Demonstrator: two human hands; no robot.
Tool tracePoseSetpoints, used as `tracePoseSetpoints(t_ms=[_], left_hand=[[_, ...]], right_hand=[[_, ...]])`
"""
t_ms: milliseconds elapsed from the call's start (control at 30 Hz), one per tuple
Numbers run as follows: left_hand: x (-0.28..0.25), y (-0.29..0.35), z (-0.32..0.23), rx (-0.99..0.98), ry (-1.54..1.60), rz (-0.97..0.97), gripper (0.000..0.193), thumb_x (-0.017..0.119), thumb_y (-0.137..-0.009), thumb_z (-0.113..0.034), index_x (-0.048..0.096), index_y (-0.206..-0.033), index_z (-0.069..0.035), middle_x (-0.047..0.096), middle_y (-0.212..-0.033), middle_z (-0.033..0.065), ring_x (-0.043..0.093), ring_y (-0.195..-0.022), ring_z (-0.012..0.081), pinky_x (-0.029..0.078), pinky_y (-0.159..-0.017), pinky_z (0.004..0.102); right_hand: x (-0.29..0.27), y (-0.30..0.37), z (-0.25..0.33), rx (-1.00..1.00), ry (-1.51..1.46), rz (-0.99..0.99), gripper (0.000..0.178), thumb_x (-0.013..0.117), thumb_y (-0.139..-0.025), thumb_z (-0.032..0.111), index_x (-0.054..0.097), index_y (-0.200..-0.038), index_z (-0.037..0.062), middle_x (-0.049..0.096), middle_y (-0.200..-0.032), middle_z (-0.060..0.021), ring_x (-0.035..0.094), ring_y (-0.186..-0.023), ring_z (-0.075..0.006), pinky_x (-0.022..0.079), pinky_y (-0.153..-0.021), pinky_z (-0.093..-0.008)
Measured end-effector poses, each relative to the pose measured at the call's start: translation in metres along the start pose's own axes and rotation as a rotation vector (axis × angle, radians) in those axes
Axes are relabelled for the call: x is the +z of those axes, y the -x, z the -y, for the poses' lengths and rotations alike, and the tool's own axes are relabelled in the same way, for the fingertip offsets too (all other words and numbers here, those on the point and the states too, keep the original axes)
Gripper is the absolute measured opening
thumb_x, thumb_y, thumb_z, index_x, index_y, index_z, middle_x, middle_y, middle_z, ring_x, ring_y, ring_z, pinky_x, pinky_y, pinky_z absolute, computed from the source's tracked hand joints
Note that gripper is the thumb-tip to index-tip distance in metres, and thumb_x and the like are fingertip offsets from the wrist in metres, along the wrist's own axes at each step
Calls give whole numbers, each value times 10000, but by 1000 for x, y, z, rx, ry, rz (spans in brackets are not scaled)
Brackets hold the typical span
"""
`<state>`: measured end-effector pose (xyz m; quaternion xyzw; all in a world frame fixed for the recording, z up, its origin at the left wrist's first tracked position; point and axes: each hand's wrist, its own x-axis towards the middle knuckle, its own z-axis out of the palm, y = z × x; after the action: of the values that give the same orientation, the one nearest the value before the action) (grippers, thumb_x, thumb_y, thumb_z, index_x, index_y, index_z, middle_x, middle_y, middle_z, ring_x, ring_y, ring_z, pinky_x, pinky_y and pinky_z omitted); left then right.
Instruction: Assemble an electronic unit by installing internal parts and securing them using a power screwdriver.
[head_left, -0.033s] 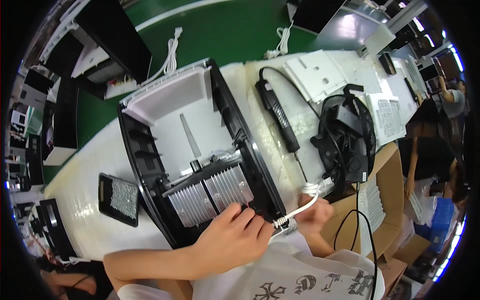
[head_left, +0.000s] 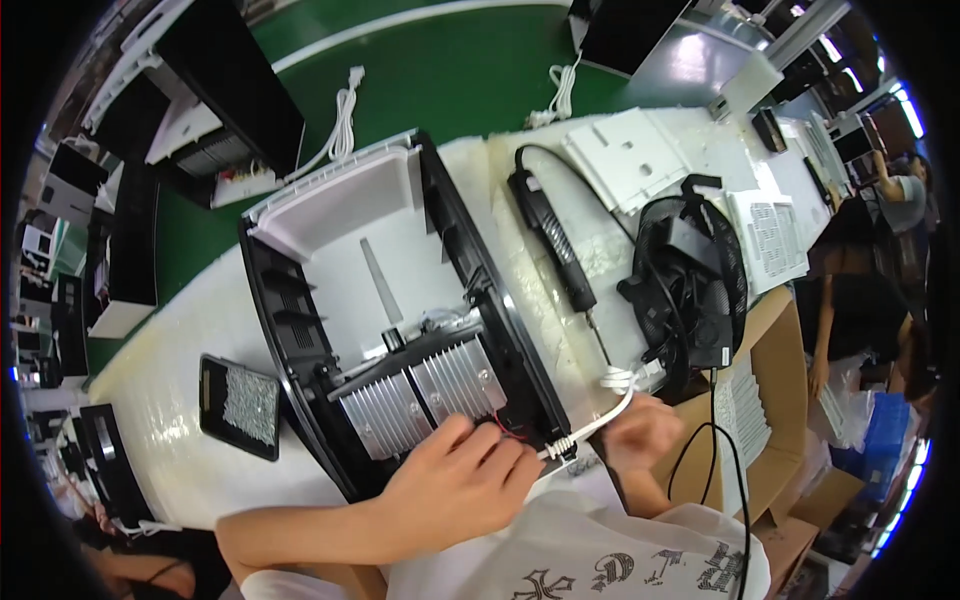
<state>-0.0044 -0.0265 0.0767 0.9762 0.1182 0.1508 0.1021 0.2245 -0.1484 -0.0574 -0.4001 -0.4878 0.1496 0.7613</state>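
- Indoors, a person's left hand (head_left: 465, 475) bends its fingers over the near end of an open black housing (head_left: 515, 330); the fingertips are hidden, so whether they pinch anything cannot be told.
- Just right of that hand, the person's right hand (head_left: 640, 432) is blurred beside a white cord (head_left: 602, 420); whether it grasps the cord cannot be told.
- The cord passes between the hands, running from the housing's near corner, beside the left fingers, to a loose coil ahead of the right hand.
- A thin red wire (head_left: 508, 428) curves just beyond the left fingers, and two finned silver blocks (head_left: 465, 372) sit inside the housing directly ahead of them.
- Well to the left of both hands, a black tray (head_left: 208, 400) holds small silvery pieces.
- Ahead of the right hand lie a black power screwdriver (head_left: 550, 240) and, farther right, a black mesh assembly (head_left: 710, 265).
- Right of the right hand stands an open cardboard box (head_left: 785, 330).
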Motion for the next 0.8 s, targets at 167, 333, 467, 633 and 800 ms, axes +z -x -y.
tracePoseSetpoints(t_ms=[167, 333, 467, 633, 800], left_hand=[[-36, 31, 19, -284, 96, -309, 158, 679, -767, -35, 674, -917, -85, 667, -878, 6, 581, -760, 169, 435, -676, 325], [-16, 66, 21, -498, 293, -541, 146, 614, -781, 24, 674, -888, -55, 693, -822, 27, 573, -729, 202, 430, -695, 328], [-5, 90, 8, -598, 459, -647, 133, 552, -851, -3, 676, -897, -17, 682, -656, 33, 496, -666, 149, 385, -657, 293], [-2, 93, 5, -648, 564, -646, 137, 549, -864, -15, 680, -904, -20, 655, -592, 20, 458, -611, 112, 356, -612, 276], [2, 99, 7, -583, 548, -703, 138, 551, -876, -32, 684, -912, -17, 635, -573, 21, 446, -588, 101, 346, -590, 260]], right_hand=[[-23, -93, 30, -284, 120, -125, 398, 449, -958, 206, 522, -603, 43, 539, -558, -75, 422, -456, -141, 298, -438, -261], [-11, -230, -42, 54, 902, -61, 311, 493, -978, 282, 584, -849, 13, 583, -639, -59, 489, -491, -99, 379, -471, -240], [-36, -262, -114, 399, 1444, 269, 634, 555, -904, 549, 457, -1207, 1, 681, -837, -239, 674, -806, -387, 505, -696, -452], [-30, -243, -145, 326, 1693, 238, 870, 603, -818, 631, 331, -1326, -21, 660, -952, -315, 657, -914, -446, 518, -759, -500], [-36, -242, -142, 469, 1634, 197, 797, 630, -814, 525, 318, -1304, -21, 661, -973, -309, 662, -920, -441, 518, -747, -510]])
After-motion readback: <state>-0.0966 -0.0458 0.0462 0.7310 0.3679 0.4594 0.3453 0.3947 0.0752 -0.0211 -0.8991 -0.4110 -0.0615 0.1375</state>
